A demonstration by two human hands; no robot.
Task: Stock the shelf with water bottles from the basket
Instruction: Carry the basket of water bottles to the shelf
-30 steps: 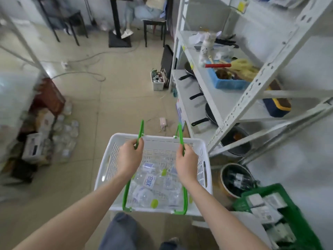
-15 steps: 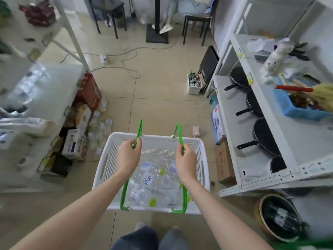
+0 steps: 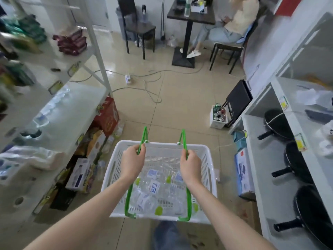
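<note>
White plastic basket (image 3: 207, 165) hangs over the tiled floor (image 3: 173, 98) in the aisle, carried by its two green handles (image 3: 144, 139). From the head camera, the left hand (image 3: 132, 164) has its fingers closed around the left handle, and the right hand (image 3: 191, 167) is wrapped the same way around the right one. Both bare forearms reach in from the bottom of the view.

Inside the basket lie the bottles (image 3: 155, 191), clear plastic with pale labels and lime-green caps, heaped on their sides across the bottom. How many there are I cannot tell.

To the left stands a white metal shelf (image 3: 75, 112). One level carries what look like clear bottles, though that part is blurred. Higher up sit dark red packets (image 3: 72, 42). Under the shelf, on the floor, are cardboard boxes (image 3: 108, 116).

To the right is another white rack (image 3: 270, 159) with black pans (image 3: 295, 159) laid in a row, handles pointing toward the aisle. Near its far end a small white crate of cans (image 3: 219, 117) rests on the floor.

Farther back are a dark table (image 3: 191, 17) and chair (image 3: 137, 27), with a seated person beside the table.
</note>
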